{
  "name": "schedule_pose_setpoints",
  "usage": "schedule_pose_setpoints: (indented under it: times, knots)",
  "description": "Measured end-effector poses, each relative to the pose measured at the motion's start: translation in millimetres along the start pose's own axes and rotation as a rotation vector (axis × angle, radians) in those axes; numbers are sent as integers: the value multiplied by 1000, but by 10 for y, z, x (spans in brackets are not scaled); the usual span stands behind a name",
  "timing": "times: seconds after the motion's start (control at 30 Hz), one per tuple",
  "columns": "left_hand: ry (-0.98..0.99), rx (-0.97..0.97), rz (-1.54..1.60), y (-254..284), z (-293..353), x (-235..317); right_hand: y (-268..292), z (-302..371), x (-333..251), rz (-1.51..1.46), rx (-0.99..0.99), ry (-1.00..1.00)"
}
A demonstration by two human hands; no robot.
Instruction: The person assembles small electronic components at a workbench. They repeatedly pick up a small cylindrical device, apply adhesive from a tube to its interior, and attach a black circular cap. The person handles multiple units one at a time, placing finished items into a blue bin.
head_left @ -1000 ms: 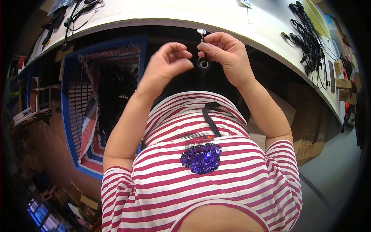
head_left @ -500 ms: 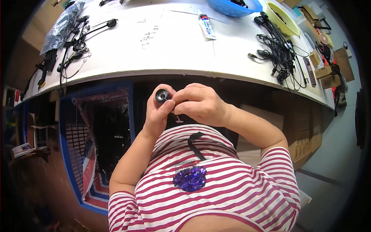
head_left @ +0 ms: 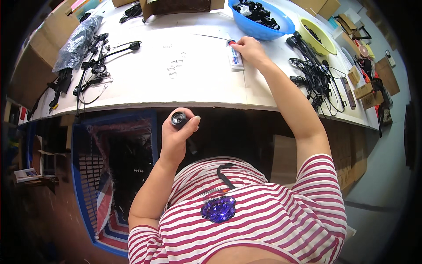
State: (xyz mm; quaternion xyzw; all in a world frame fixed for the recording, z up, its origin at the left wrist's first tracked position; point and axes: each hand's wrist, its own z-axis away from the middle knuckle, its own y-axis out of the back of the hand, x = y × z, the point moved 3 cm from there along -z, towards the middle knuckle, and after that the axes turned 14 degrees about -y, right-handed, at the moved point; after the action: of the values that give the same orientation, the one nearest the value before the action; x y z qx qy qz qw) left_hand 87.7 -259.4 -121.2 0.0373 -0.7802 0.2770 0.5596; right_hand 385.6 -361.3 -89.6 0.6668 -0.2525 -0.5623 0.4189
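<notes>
Below the table's front edge, my left hand (head_left: pixel 175 136) is wrapped round a black cylindrical part (head_left: pixel 179 119). Its round, hollow end faces up, with a paler ring inside; the rest of it is hidden in the fingers. My right arm stretches forward over the white table (head_left: pixel 206 90). There my right hand (head_left: pixel 252 50) closes its fingertips on the upper, red-marked end of a white squeeze tube (head_left: pixel 236 60) with blue and red print. The tube lies on the tabletop, and the fingers hide part of that end.
A blue bowl (head_left: pixel 259 31) of black parts and a yellow basin (head_left: pixel 327 46) stand beyond my right hand. Black cables (head_left: pixel 314 79) lie at right, more cabled parts (head_left: pixel 94 66) at left. An open cardboard box (head_left: pixel 180 6) is at the back. A lined blue crate (head_left: pixel 156 132) stands lower left.
My right hand has left the black part and reached forward to the tube. My left hand still holds the black part. The view has shifted, showing more of the table's far side.
</notes>
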Motion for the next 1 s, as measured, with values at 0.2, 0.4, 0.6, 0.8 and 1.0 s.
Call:
schedule_pose_setpoints:
  times: [0.2,0.4,0.6,0.8,1.0]
  knots:
    - [54,33,-166,51,-205,-101,44,937,-183,-347,-254,313]
    - [110,-120,-55,-43,-154,-135,-64,1981,-101,-661,-607,186]
    - [154,-163,-131,-56,-32,-166,-199,2089,-54,-404,-223,405]
    - [244,-173,-122,-57,40,-190,-301,2149,-25,-355,-115,462]
    - [212,-170,-92,-43,54,-212,-365,2204,5,-457,-178,441]
